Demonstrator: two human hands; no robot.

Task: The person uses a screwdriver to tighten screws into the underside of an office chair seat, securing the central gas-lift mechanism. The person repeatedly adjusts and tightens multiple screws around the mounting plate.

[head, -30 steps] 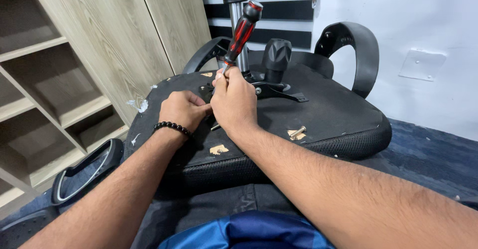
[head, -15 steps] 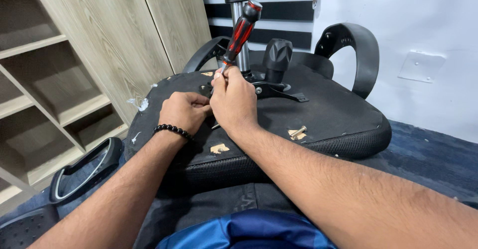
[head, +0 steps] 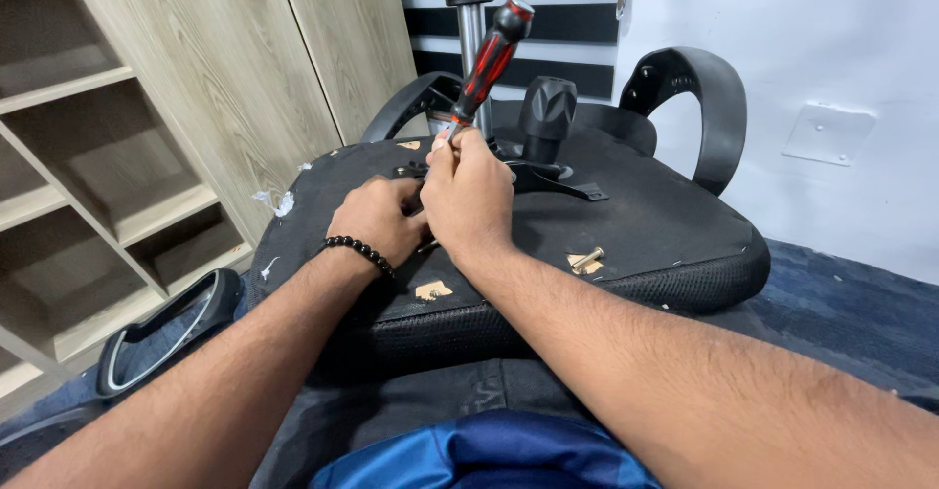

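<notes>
While the seat (head: pixel 636 215) lay upturned, right hand (head: pixel 469 196) closed around the screwdriver (head: pixel 486 68) at its centre, left hand (head: pixel 377 220) curled beside, bolt (head: pixel 587 259) near the seat's front edge, shelves (head: pixel 117 205) close left.

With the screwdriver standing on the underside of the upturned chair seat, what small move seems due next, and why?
Probably a short twist of the screwdriver. The right hand grips its lower shaft, tip hidden near the metal bracket, while the left hand braces on the seat underside. A loose bolt lies nearby.
</notes>
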